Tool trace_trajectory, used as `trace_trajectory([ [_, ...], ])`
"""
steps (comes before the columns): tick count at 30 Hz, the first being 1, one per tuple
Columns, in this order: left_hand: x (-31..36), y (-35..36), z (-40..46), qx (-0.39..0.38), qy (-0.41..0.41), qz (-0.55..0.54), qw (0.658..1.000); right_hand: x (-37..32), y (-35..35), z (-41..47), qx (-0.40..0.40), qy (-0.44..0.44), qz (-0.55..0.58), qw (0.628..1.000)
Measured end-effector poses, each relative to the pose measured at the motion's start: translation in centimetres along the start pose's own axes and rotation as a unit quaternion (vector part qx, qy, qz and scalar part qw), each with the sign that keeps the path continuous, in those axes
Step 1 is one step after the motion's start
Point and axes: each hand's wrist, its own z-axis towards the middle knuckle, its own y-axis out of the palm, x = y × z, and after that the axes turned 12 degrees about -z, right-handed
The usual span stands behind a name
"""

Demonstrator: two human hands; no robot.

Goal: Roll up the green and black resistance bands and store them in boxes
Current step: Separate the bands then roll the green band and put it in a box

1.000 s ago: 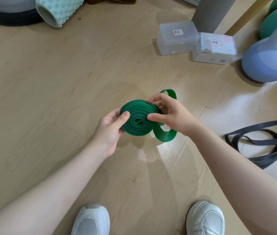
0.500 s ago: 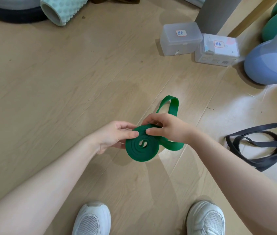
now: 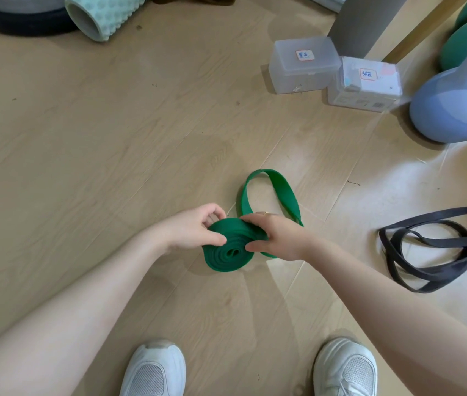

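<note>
The green resistance band is wound into a thick coil low over the wooden floor, with a loose loop trailing away from me. My left hand pinches the coil's left side between thumb and fingers. My right hand grips its right side, thumb on the coil's face and fingers over the top. The black band lies unrolled in a loose tangle on the floor at the right. Two closed translucent boxes stand at the back: the left box and the right box, each with a small label.
A lilac kettlebell sits right of the boxes, with a green one behind it. A mint foam roller and a dark ring lie at the back left. A grey post rises behind the boxes. My white shoes are at the bottom.
The coil and both hands have come down and toward me. The coil has turned from upright to nearly flat, and the trailing loop now stretches out longer behind it.
</note>
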Motion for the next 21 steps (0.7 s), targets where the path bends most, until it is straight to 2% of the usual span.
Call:
trace_trajectory([
  [2,1.1,0.0,0.2,-0.023,-0.009,0.064,0.998,-0.5,0.3,0.1,-0.002,-0.017,-0.049,0.999],
  [4,2.0,0.2,0.7,-0.007,0.012,0.108,0.994,-1.1,0.7,0.2,0.009,-0.012,-0.065,0.998],
  [11,3.1,1.6,2.0,0.010,0.023,0.293,0.956,-0.5,1.2,0.7,0.055,0.042,0.003,0.998],
  [13,2.3,1.5,2.5,0.015,0.036,0.249,0.968,-0.1,1.3,0.8,0.060,0.046,0.040,0.996],
  [16,0.9,0.4,3.1,0.030,0.057,0.092,0.994,0.5,0.9,1.4,0.076,0.051,0.134,0.987],
  [18,0.2,-0.2,3.4,0.039,0.070,0.007,0.997,1.0,0.5,2.1,0.081,0.047,0.157,0.983],
  [21,-0.3,-0.1,4.4,0.078,0.090,-0.016,0.993,1.8,0.1,3.2,0.077,0.055,0.215,0.972],
])
